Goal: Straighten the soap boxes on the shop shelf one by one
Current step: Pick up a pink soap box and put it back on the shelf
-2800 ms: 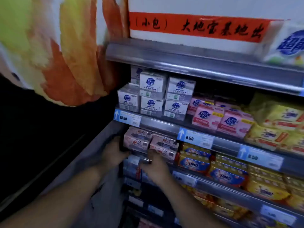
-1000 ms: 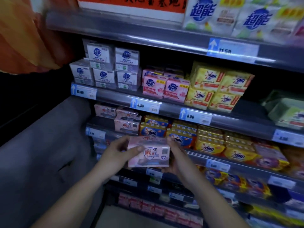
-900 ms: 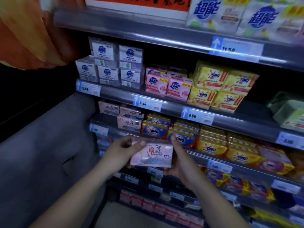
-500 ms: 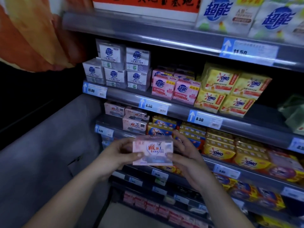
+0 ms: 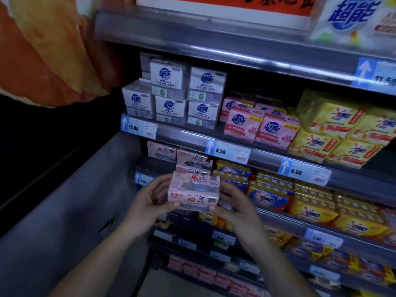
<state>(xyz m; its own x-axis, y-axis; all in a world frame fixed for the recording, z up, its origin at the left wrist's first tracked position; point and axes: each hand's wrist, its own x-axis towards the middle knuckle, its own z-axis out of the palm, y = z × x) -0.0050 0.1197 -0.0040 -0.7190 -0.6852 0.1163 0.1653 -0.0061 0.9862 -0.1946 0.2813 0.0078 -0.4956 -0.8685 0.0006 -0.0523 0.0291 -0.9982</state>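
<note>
Change since half a second earlier: the pale pink rectangular soap box (image 5: 194, 190) sits tipped back, its top panel and front edge both facing the camera, closer to the shelf front; both hands remain on it. Left hand (image 5: 150, 202): fingers curled closed around the box's left end, thumb pressed on the lower front edge. Right hand (image 5: 235, 205): fingers wrapped behind the right end, thumb on the lower right corner. Location of box: held clear of the shelving, just in front of the grey metal shelf (image 5: 154, 168) carrying matching pink soap boxes (image 5: 192, 160), two stacked directly behind it and one further left at the back (image 5: 161, 149). Same shelf, right: blue and yellow soap packs (image 5: 267, 198). Shelf above, left to right: white soap boxes with blue logo (image 5: 171, 91), stacked two high; pink soap packs with blue logo (image 5: 260, 125); yellow wrapped soap packs (image 5: 336, 129). Shelf edges carry blue-and-white price labels (image 5: 139, 127), legible figures 15.00 and 8.50. Lower shelves: dim, contents blurred.
</note>
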